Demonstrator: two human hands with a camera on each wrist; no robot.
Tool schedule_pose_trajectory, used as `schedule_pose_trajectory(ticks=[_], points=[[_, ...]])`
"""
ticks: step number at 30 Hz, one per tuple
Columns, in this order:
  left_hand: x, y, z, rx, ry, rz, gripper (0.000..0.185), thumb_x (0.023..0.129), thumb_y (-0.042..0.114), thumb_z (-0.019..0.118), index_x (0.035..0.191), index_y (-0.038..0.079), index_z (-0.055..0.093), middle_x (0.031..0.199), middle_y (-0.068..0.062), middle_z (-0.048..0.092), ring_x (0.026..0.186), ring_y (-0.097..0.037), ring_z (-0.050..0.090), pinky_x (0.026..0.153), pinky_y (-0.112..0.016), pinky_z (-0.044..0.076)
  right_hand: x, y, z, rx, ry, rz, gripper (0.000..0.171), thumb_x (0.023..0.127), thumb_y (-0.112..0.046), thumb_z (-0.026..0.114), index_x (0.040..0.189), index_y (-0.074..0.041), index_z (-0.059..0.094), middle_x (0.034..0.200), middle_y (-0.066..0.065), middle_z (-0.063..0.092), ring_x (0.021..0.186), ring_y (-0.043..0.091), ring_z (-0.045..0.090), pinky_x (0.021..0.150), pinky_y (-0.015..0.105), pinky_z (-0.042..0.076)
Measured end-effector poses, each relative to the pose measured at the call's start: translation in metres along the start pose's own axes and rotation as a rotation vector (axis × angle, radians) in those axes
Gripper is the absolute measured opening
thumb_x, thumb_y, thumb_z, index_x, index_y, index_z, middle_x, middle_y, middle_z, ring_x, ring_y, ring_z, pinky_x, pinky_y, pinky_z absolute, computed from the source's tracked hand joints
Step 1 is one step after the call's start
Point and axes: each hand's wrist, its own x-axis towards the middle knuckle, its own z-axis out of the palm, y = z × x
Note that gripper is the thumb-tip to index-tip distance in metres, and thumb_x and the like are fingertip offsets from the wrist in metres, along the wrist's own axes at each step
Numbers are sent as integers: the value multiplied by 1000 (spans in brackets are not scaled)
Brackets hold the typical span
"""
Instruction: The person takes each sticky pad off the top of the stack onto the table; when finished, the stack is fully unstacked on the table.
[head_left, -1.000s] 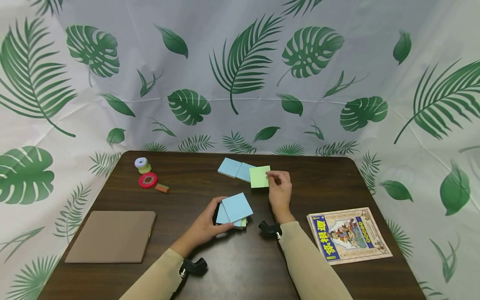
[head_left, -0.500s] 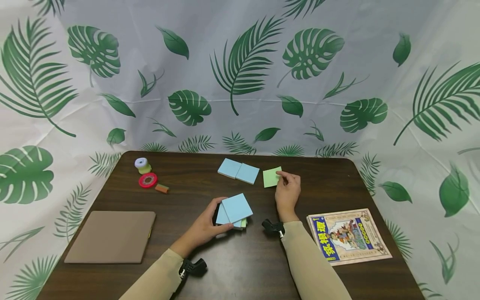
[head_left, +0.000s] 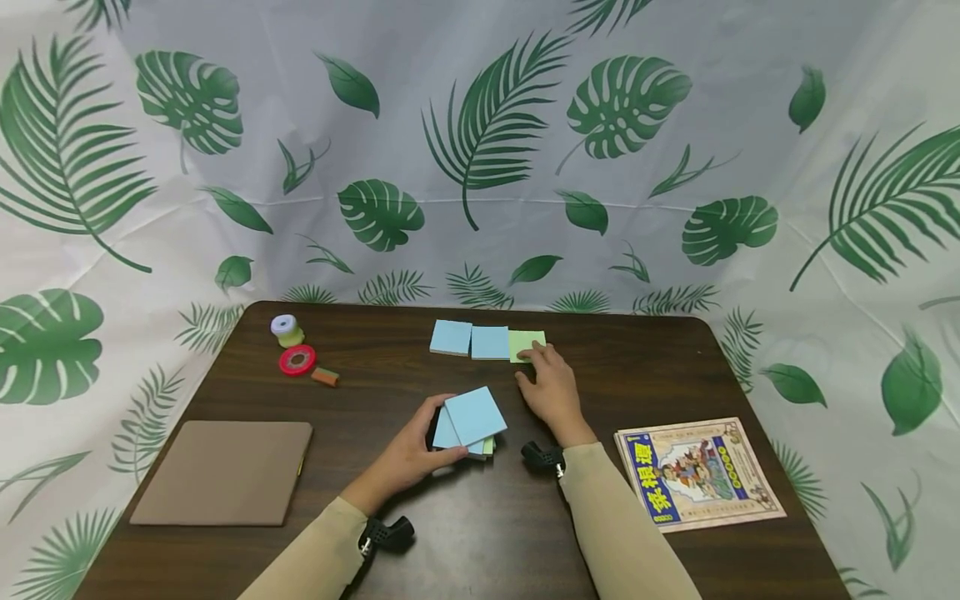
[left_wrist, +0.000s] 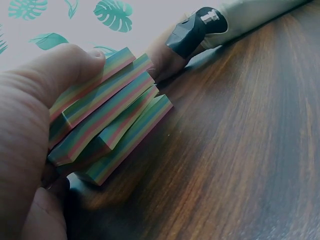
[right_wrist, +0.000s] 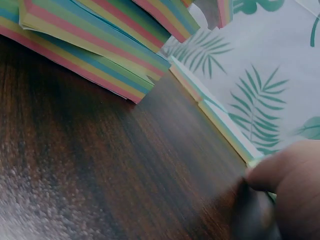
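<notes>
My left hand [head_left: 416, 446] grips a loose pile of sticky note pads [head_left: 476, 415], blue on top with a green corner showing below. In the left wrist view, the thumb lies over the fanned pile [left_wrist: 107, 112], whose edges are striped in several colours. Toward the back, two blue sticky note pads [head_left: 451, 337] and a green sticky note pad [head_left: 522, 342] form a row, side by side. Fingertips of my right hand [head_left: 555, 389] touch the green pad's front right part, with the thumb held apart from it. The right wrist view shows a fingertip at the row's near end.
A tan notebook [head_left: 221, 472] lies at left, and a comic booklet [head_left: 701, 472] at right. Back left are a stacked pair of tape rolls [head_left: 286, 330], a red ring-shaped roll [head_left: 297, 360] and a small orange-brown block [head_left: 326, 377]. A leaf-print curtain [head_left: 300, 167] hangs behind the table.
The right hand carried the green pad right, then set it back leftward against the blue pads. Those two blue pads have turned into a straighter row. The left hand stays still.
</notes>
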Motion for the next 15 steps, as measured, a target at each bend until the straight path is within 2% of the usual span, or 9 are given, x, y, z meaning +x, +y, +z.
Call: schedule_pose_trajectory(ticks=[5, 12, 15], points=[[0, 0, 0, 2, 2, 6, 85, 93, 36, 90, 162, 34, 40, 147, -3, 58, 121, -20, 58, 104, -40, 48, -1, 1, -1, -53, -63, -52, 47, 109, -33, 67, 153, -18, 61, 175, 14, 39, 166, 42, 29, 132, 68, 20], [-1, 1, 1, -7, 3, -5, 86, 92, 36, 90, 162, 33, 40, 148, -2, 57, 122, -20, 57, 106, -41, 47, -1, 4, 1, -29, -58, -57, 48, 108, -34, 68, 153, -20, 61, 176, 15, 37, 166, 42, 27, 132, 68, 18], [0, 1, 1, -4, 5, -10, 87, 92, 37, 90, 163, 31, 39, 147, -2, 58, 122, -20, 57, 105, -41, 47, -1, 5, 2, 27, -35, -53, 45, 108, -30, 68, 150, -18, 64, 176, 15, 38, 166, 42, 28, 131, 69, 19]])
